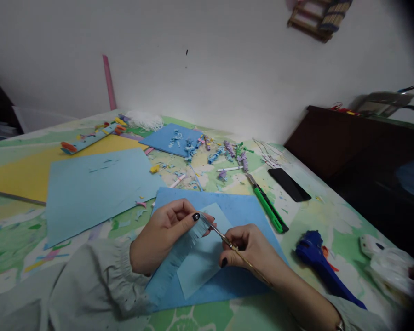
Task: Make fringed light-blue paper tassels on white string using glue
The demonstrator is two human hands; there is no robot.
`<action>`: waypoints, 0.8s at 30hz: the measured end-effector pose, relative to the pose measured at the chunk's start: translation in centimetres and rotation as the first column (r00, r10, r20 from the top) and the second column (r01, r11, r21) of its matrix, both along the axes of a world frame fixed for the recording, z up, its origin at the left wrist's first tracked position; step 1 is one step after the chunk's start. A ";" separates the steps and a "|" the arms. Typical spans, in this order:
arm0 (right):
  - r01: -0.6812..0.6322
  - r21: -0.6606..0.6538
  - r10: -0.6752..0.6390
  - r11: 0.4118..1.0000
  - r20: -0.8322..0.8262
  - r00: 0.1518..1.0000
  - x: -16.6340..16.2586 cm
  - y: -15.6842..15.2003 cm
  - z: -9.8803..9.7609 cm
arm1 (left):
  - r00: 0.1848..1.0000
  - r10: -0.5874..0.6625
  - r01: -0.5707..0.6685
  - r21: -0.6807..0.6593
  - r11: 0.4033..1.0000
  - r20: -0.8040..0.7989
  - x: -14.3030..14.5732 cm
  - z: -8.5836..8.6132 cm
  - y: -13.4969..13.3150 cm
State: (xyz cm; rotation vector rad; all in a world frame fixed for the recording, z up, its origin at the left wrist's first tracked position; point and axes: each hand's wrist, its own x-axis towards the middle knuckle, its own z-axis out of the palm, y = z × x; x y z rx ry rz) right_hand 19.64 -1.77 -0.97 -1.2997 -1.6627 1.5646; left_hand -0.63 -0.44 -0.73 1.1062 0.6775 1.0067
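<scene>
My left hand (174, 227) pinches the upper end of a light-blue paper strip (179, 253) cut into a fringe along its edge. My right hand (251, 248) is closed on a slender metal tool (221, 235), silver toward the tip and gold along its rear; its exact kind is unclear. The tip meets the strip beside my left fingers. Beneath both hands lies a darker blue sheet (262, 276), with a smaller light-blue piece of paper (207, 271) on top. A green utility knife (271, 209) rests just beyond my right hand.
A light-blue sheet (100, 188) overlaps a yellow board (20, 177) on the left. Fringed paper rolls (229, 149) and scraps lie farther back. On the right are a black phone (290, 185), a blue tape dispenser (326, 266) and a plastic bag (389, 271).
</scene>
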 end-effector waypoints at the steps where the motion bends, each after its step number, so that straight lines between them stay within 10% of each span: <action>1: 0.000 0.002 0.000 1.000 0.005 1.000 0.0 0.0 0.0 | 1.000 0.004 -0.004 0.002 1.000 -0.004 0.0 0.0 0.0; 24: -0.002 -0.006 0.002 1.000 0.002 1.000 0.1 0.1 -0.3 | 1.000 0.008 -0.008 0.004 1.000 -0.024 0.0 0.2 0.1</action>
